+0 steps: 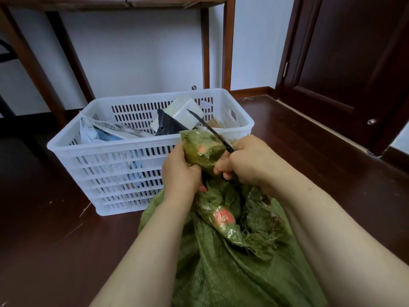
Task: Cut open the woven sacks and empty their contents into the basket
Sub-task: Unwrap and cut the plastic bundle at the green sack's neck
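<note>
The left hand [180,171] has its grip tight round the sack [221,269] top. The right hand [250,160] grips a knife [211,130], just before the basket [73,149].

One cam, head-worn, wide-angle, looking fwd & down along the person's forearms [155,240]. It's sitting close over the left hand [180,171] and right hand [247,160], w/ the dark blade [210,130] landing near frame centre and the green sack [221,273] filling the bottom. It's facing the white basket [106,151] just beyond; table legs [228,45] & dark door [354,63] are bending at the edges.
</note>
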{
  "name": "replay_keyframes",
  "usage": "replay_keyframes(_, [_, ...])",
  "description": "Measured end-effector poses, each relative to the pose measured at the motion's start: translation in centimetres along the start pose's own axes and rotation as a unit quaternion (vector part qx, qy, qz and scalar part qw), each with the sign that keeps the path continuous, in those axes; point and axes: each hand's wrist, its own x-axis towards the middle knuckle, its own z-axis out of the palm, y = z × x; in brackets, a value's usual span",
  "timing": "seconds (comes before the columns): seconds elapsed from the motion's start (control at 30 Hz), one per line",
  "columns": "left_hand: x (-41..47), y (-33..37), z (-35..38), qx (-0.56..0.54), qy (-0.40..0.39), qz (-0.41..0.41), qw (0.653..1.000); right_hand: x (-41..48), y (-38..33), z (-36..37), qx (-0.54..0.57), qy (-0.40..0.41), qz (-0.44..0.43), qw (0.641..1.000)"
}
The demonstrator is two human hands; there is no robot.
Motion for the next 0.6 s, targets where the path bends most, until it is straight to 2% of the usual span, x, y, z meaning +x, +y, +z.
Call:
replay_keyframes(0.03, [-0.1,-0.7,-0.3,0.018,-0.008,-0.008,1.0,-0.4,-0.1,-0.6,0.094,-0.018,0.002,0.995])
replay_keyframes(0.07, [-0.3,-1.9,-0.9,0.041,-0.02,-0.03,0.998,-0.7,-0.4,-1.9,0.218,-0.012,-0.002,0.976])
replay_keyframes(0.1, [-0.5,-3.6,-1.8,0.07,-0.034,-0.059,0.995,-1.1,-0.9,-3.9,0.348,0.008,-0.018,0.937])
replay_keyframes(0.13, [-0.8,-5.3,-2.7,0.094,-0.047,-0.084,0.991,-1.4,-1.4,-6.3,0.431,0.028,-0.049,0.901])
replay_keyframes(0.17, [-1.2,-6.6,-3.3,0.101,-0.062,-0.113,0.987,-1.7,-1.7,-8.5,0.44,0.047,-0.084,0.893])
replay_keyframes(0.2, [-1.4,-6.9,-3.6,0.089,-0.077,-0.137,0.984,-1.8,-1.4,-9.8,0.407,0.079,-0.104,0.904])
replay_keyframes(0.27, [-1.0,-4.7,-3.2,0.024,-0.098,-0.162,0.982,-1.2,0.2,-9.3,0.33,0.128,-0.088,0.931])
replay_keyframes(0.37, [-0.6,-0.3,-1.8,-0.081,-0.171,-0.164,0.968,0.7,1.8,-4.8,0.308,0.083,-0.012,0.948])
replay_keyframes(0.43, [-0.8,1.2,-1.1,-0.11,-0.221,-0.156,0.956,1.6,2.3,-3.2,0.281,0.091,0.011,0.955])
replay_keyframes(0.6, [-0.9,1.2,-0.9,-0.169,-0.225,-0.136,0.95,2.7,3.1,-2.4,0.176,0.197,-0.055,0.963])
